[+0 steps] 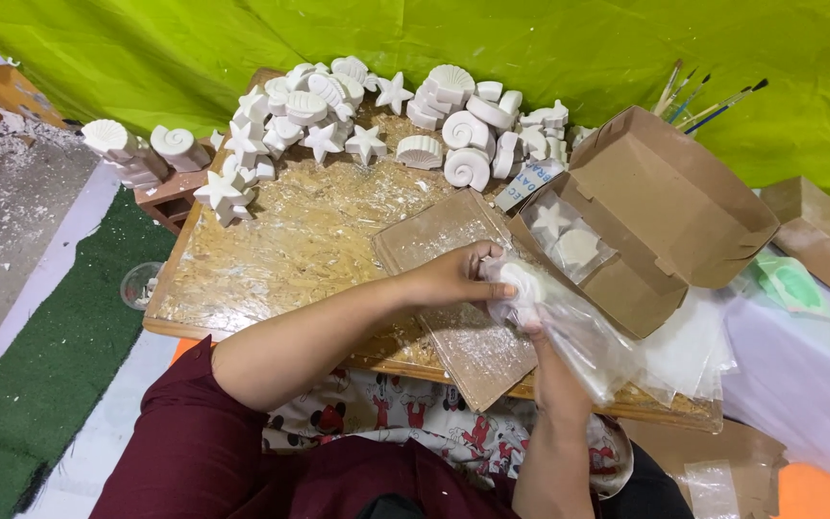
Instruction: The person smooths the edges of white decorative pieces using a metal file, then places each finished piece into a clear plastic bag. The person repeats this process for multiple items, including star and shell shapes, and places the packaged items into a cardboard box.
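head view: a person's left hand [453, 277] pinches a white plaster shell [523, 284], fingers pressed together on it, at the mouth of a clear plastic bag [578, 332]. the right hand [542, 336], mostly hidden under the bag, grips it from below; its fingers cannot be made out. both work over a chipboard table [280, 250], just left of an open cardboard box [655, 211] holding bagged casts. more white starfish and shell casts [377, 106] crowd the far edge; paintbrushes [708, 101] stand far right.
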